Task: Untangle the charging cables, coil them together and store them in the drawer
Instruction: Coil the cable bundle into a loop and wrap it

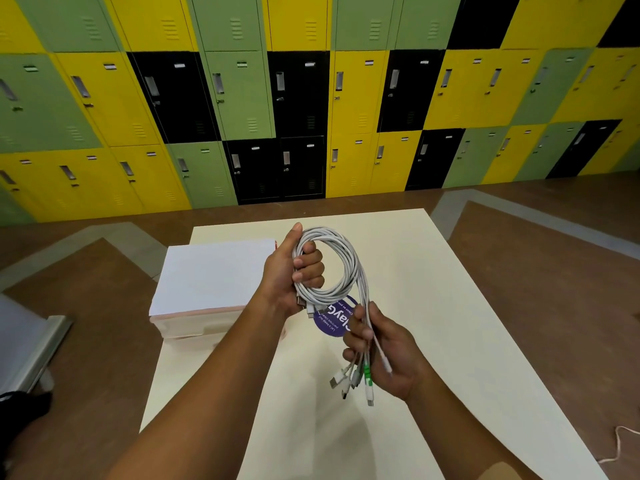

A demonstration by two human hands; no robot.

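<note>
Several white charging cables (343, 258) are wound into one round coil held above the cream table (433, 271). My left hand (294, 271) grips the left side of the coil, fingers curled through the loop. From the coil's right side the loose cable ends run down into my right hand (377, 348), which grips them as a bundle. Their plugs (360, 379), one with a green collar, hang out below the fingers. A white drawer box (211, 278) sits on the table's left part, its front hidden from view.
A round purple sticker (334, 322) lies on the table under the cables. Yellow, green and black lockers (298, 98) line the far wall. A brown floor surrounds the table; a metal-edged surface (31, 344) is at the left and a thin cord (620, 445) lies at bottom right.
</note>
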